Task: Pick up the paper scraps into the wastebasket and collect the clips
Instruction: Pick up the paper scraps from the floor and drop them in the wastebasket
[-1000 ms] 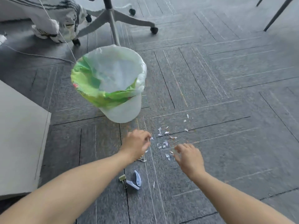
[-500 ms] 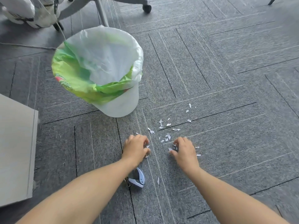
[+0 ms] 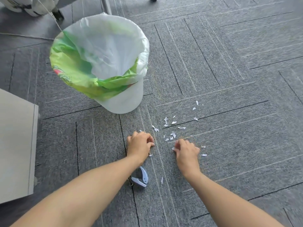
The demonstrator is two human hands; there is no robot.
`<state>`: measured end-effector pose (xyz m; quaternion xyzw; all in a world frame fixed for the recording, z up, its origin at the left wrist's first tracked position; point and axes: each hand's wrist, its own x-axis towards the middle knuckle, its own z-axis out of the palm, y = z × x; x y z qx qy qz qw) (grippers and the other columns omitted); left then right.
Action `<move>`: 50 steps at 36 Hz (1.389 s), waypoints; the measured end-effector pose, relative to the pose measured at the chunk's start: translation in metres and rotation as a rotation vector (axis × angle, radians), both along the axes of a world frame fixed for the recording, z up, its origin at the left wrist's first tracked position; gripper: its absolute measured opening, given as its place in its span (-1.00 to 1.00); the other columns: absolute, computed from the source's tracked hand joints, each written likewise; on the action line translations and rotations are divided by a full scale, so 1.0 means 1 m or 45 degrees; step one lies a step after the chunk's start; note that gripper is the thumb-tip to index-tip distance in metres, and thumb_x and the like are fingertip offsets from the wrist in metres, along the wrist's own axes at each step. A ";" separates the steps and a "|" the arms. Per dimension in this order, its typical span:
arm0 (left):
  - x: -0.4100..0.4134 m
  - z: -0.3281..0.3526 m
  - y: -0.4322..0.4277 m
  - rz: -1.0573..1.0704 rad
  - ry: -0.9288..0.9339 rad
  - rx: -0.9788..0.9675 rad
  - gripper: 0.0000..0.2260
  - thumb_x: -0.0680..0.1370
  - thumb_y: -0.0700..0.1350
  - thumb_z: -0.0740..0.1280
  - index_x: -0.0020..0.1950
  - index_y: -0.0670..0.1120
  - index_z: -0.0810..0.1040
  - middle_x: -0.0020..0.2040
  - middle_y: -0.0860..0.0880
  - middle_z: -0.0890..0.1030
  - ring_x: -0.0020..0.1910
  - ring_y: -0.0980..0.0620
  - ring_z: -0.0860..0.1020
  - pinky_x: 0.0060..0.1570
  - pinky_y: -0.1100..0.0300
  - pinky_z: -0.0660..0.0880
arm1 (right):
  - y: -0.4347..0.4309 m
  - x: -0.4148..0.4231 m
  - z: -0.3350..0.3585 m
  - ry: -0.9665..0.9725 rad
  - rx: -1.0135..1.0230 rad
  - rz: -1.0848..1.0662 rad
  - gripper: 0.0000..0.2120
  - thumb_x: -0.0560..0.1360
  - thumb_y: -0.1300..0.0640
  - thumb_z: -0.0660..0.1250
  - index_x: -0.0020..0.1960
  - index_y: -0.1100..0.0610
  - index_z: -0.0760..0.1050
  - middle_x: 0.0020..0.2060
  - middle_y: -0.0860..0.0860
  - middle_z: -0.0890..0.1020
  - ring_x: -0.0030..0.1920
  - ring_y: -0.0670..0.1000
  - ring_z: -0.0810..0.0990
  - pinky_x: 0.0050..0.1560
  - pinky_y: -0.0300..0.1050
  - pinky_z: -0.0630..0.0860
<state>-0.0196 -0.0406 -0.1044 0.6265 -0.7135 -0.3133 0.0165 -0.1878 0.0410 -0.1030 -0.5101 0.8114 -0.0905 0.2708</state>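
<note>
The white wastebasket [image 3: 124,102], lined with a white and green bag, stands on the grey carpet up and left of my hands. Several small white paper scraps [image 3: 173,133] lie scattered in front of my hands. My left hand [image 3: 140,145] rests curled on the carpet, and what is under its fingers is hidden. One scrap [image 3: 150,155] lies at its edge. My right hand [image 3: 186,150] pinches a white scrap [image 3: 173,148] at its fingertips. A blue clip [image 3: 141,177] lies beside my left forearm, and a metal clip [image 3: 130,182] next to it is partly hidden by that arm.
A pale flat cabinet [image 3: 16,145] fills the left edge. A chair base [image 3: 106,4], a thin cable [image 3: 24,36] and a white patterned cloth [image 3: 24,5] lie beyond the wastebasket. One long scrap [image 3: 162,180] lies between my forearms.
My head has dipped closer to the floor. Both hands dropped onto the carpet among the scraps; the left one covered a small clip, and the right fingers closed on a scrap.
</note>
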 end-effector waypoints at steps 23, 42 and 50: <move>0.033 0.001 -0.033 0.200 0.171 -0.007 -0.83 0.48 -0.09 0.46 0.03 0.01 0.57 0.04 0.06 0.53 0.08 0.04 0.49 0.17 0.12 0.45 | 0.012 -0.036 0.013 -0.381 0.018 -0.237 -0.85 0.48 0.17 0.43 0.04 0.08 0.58 -0.08 -0.07 0.60 -0.04 -0.06 0.58 0.10 -0.07 0.56; 0.006 -0.001 -0.012 -0.143 0.010 -0.018 -0.92 0.54 0.07 0.32 -0.05 0.10 0.55 -0.04 0.18 0.48 0.07 0.13 0.34 0.23 0.08 0.19 | 0.000 0.003 0.005 -0.236 0.027 -0.289 -0.90 0.52 0.19 0.37 -0.14 0.04 0.53 -0.19 -0.09 0.56 -0.17 -0.12 0.51 -0.16 -0.28 0.39; 0.022 -0.005 -0.006 0.015 0.165 -0.047 -0.91 0.49 0.02 0.41 -0.02 0.13 0.57 -0.10 0.20 0.50 0.02 0.12 0.41 0.23 0.04 0.29 | 0.002 -0.005 0.004 -0.418 -0.028 -0.108 -0.86 0.54 0.23 0.33 -0.06 -0.01 0.52 -0.18 -0.11 0.60 -0.18 -0.09 0.62 -0.12 -0.07 0.63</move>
